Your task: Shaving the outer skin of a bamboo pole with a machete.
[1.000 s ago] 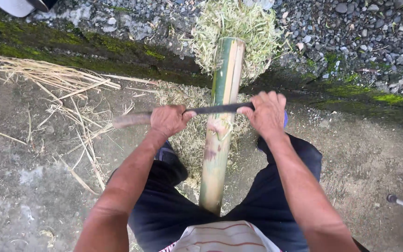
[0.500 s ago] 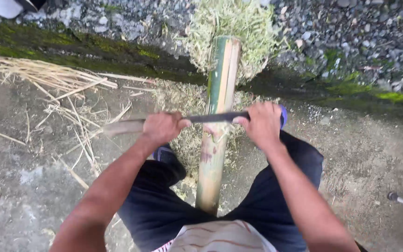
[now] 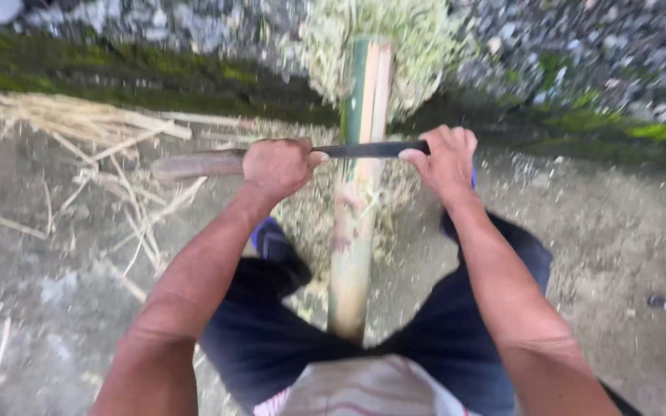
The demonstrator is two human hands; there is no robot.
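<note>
- Bamboo pole (image 3: 354, 231): long, green with a pale stripped face, lying lengthwise between the person's legs on the ground, far end pointing toward a mossy kerb.
- Dark blade (image 3: 368, 149): laid crosswise on top of the pole, touching it, with a wooden handle (image 3: 194, 165) sticking out past the left side.
- Left hand (image 3: 277, 166): grip clenched around the blade's handle end, just left of the pole.
- Right hand (image 3: 445, 158): grip closed over the blade's other end, just right of the pole.
- Pale shavings (image 3: 395, 38): heaped around the pole's far end.
- Dry strips (image 3: 79, 123): scattered on the concrete ground (image 3: 595, 231) to the left.
- Mossy kerb (image 3: 117, 73): with gravel (image 3: 580, 46) beyond it.
</note>
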